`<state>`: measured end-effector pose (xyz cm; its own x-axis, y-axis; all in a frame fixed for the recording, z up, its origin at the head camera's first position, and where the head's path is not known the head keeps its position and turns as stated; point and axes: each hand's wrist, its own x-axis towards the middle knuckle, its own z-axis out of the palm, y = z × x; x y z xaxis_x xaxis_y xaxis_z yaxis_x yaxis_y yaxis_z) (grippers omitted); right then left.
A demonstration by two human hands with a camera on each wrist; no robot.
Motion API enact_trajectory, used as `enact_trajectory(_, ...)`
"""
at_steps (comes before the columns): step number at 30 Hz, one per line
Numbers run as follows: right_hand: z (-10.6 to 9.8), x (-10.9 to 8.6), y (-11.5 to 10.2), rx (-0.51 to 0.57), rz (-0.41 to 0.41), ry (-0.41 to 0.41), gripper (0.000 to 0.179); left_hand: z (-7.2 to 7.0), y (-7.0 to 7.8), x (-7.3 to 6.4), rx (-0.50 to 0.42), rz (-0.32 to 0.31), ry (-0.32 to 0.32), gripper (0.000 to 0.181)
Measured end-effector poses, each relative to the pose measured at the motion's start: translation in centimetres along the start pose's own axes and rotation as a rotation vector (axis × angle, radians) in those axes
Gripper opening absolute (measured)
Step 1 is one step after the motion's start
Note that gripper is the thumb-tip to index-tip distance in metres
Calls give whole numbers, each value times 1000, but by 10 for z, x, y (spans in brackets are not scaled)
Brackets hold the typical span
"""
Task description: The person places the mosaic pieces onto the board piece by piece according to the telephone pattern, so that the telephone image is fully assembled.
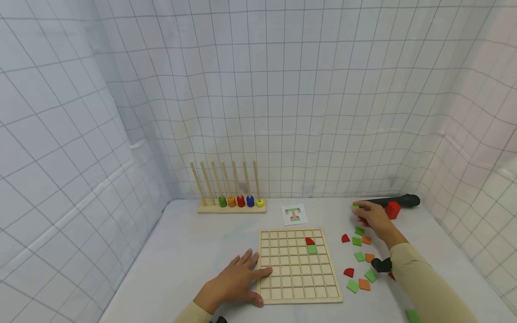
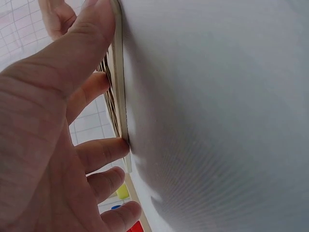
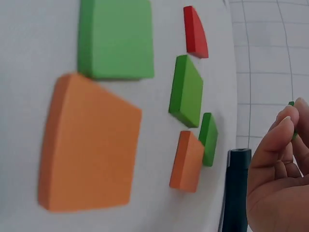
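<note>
At the left edge of the wooden grid board (image 1: 282,277), my left hand (image 1: 238,280) rests with its fingers spread; the index finger reaches over the frame and the thumb lies by the near corner. In the left wrist view, fingertips touch the board's side (image 2: 119,96). A red quarter-circle tile (image 1: 309,241) and a green square tile (image 1: 312,249) sit in the board's cells, one above the other. Farther right, my right hand (image 1: 373,218) pinches a small green tile (image 1: 355,207) between thumb and fingers. Only slivers of that tile show in the right wrist view.
Several loose green, orange and red tiles (image 1: 360,257) lie right of the board. A pattern card (image 1: 294,215) is behind it. Toward the back left stands a peg rack (image 1: 232,209) with coloured beads. A red block (image 1: 392,210) and a black rod-like object (image 1: 409,200) are by the right hand.
</note>
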<state>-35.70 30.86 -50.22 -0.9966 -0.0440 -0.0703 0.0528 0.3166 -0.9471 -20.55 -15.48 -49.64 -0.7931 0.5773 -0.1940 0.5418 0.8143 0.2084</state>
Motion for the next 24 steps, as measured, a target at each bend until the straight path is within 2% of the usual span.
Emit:
enact_trajectory(5, 11, -4, -17, 48, -22, -27, 60, 2, 2, -1, -8, -26, -2, 85)
enact_trajectory(12, 27, -8, -37, 93, -56, -37, 60, 2, 1, 0, 33, 6, 32, 86)
enact_trajectory(17, 41, -11, -45, 106, -47, -81, 56, 2, 2, 1, 7, -12, 20, 86)
enact_trajectory(24, 65, -18, -56, 166, -28, -177, 54, 1, 1, 0, 16, -27, 6, 89)
